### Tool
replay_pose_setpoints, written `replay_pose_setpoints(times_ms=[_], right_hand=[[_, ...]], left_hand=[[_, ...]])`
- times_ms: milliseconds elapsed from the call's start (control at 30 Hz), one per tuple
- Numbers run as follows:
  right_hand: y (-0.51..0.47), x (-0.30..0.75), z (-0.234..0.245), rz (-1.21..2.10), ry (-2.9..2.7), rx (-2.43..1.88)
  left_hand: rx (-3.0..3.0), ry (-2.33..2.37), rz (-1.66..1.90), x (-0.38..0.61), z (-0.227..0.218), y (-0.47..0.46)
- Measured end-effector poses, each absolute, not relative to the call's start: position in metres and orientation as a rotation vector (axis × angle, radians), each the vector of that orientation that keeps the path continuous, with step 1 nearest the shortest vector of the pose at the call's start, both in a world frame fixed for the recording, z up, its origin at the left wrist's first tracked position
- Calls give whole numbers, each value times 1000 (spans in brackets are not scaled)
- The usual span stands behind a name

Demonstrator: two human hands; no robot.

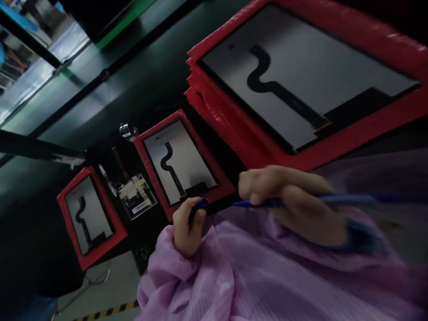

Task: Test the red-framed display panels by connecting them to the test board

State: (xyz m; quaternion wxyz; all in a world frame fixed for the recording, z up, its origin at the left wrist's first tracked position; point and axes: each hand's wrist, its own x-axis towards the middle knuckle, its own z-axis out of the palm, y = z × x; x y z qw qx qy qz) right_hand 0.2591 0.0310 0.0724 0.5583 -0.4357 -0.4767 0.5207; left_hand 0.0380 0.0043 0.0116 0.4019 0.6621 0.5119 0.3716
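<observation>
We are holding a blue pen [347,199] in our right hand [299,218], the fingers curling around its barrel, and its tip is pointing toward our left hand [185,228]. That hand is pinching a small dark blue cap [201,203] between thumb and bent fingers; tip and cap are facing each other, well apart. Both hands are hovering before our pink striped smock [247,267].

Beyond our right hand, a large display panel [327,58] is lying on a stack of red padded sheets [230,129], with a black S-shaped flex cable [287,93] running across its pale back. Near our left hand, a second display panel [190,151] is resting on its own red sheet. Farther left, a component board [136,196] is sitting between that panel and a third display panel [96,205].
</observation>
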Motion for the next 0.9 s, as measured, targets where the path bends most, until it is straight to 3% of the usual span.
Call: replay_pose_setpoints(times_ms=[200,500,900], right_hand=[[52,212,49,1518,-1046,-1061],[51,194,40,1417,-1506,-986],[82,174,69,1627,-1845,-674]], left_hand=[[1689,1199,1000,38,20,7],[1611,1196,922,32,20,0],[1176,1062,1059,39,25,2]])
